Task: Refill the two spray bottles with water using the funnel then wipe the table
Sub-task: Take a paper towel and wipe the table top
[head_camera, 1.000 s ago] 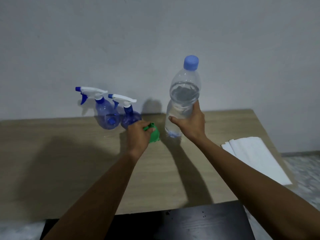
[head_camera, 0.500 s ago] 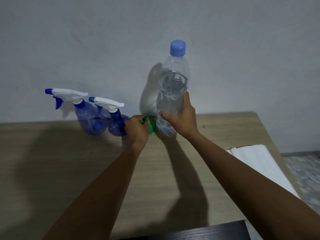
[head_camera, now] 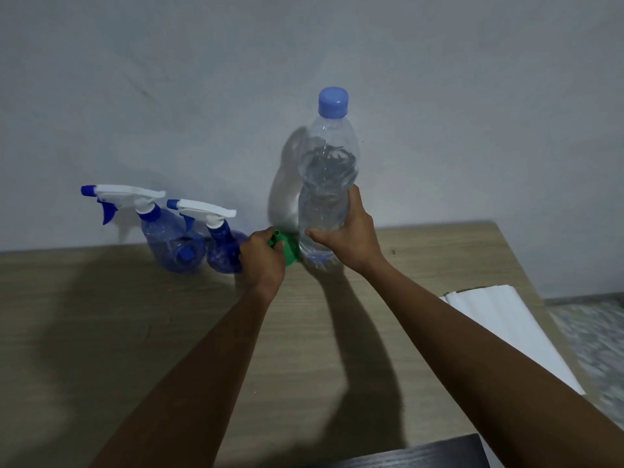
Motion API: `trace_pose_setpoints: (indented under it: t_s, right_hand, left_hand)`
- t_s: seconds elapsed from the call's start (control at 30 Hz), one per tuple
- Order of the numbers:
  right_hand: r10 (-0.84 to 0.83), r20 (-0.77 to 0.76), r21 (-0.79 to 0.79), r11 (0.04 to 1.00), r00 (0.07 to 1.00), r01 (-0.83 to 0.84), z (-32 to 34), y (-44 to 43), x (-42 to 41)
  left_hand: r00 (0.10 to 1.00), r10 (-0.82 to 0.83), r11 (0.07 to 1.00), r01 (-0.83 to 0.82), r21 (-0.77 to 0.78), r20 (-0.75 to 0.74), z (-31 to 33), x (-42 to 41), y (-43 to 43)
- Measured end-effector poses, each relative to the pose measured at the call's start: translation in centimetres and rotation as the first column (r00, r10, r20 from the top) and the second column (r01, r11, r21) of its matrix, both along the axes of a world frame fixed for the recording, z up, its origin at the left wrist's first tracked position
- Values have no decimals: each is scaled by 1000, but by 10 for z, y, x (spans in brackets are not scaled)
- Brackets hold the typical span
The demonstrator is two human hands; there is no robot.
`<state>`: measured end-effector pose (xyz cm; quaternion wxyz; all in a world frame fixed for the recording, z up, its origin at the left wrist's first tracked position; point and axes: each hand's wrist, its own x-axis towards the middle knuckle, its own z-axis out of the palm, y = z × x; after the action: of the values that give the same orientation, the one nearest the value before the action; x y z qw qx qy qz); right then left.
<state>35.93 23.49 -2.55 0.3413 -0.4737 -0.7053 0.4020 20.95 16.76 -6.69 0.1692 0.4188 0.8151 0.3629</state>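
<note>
Head view: right hand [head_camera: 344,239] grips the capped water bottle [head_camera: 327,184], mostly full, while left hand [head_camera: 261,261] holds the green funnel [head_camera: 291,252] beside two blue spray bottles [head_camera: 199,246]

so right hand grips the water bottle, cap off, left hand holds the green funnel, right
No: the head view shows the blue cap on the water bottle. The right hand grips it; the left hand holds the green funnel.

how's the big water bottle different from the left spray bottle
The water bottle is tall and clear; the left spray bottle is short, round-bodied and blue-tinted. The water bottle has a blue screw cap; the left spray bottle has a white trigger head. The right hand grips the water bottle; the left spray bottle stands untouched. Both are see-through, upright and closed.
</note>
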Motion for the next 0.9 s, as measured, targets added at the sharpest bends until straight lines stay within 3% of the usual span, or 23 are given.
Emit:
trace_pose_setpoints:
  t_s: [0.13, 0.3, 0.43, 0.53, 0.73, 0.9]
  right_hand:
    - [0, 23, -56, 998, 1000, 1, -8, -2, 3]
    - [-14, 181, -196, 979, 983, 50, -42, -34, 32]
    - [-44, 218, -188, 978, 975, 86, -57, -71, 73]
    - [-76, 177, -154, 982, 981, 104, -56, -94, 106]
    - [-245, 160, -65, 964, 956, 257, -46, -125, 188]
    - [-347, 302, 20, 934, 888, 358, -51, -142, 260]
  left_hand:
    - [999, -45, 996, 43, 76, 28, 4, 3, -5]
    - [998, -53, 981, 47, 186, 25, 5, 18, -33]
    - [999, -19, 994, 22, 109, -31, -6, 43, -65]
    - [995, -82, 994, 85, 71, -49, -5, 73, -87]
    - [943, -330, 944, 329, -22, -40, -2, 157, -100]
    - [862, -504, 860, 493, -129, -62, -16, 224, -94]
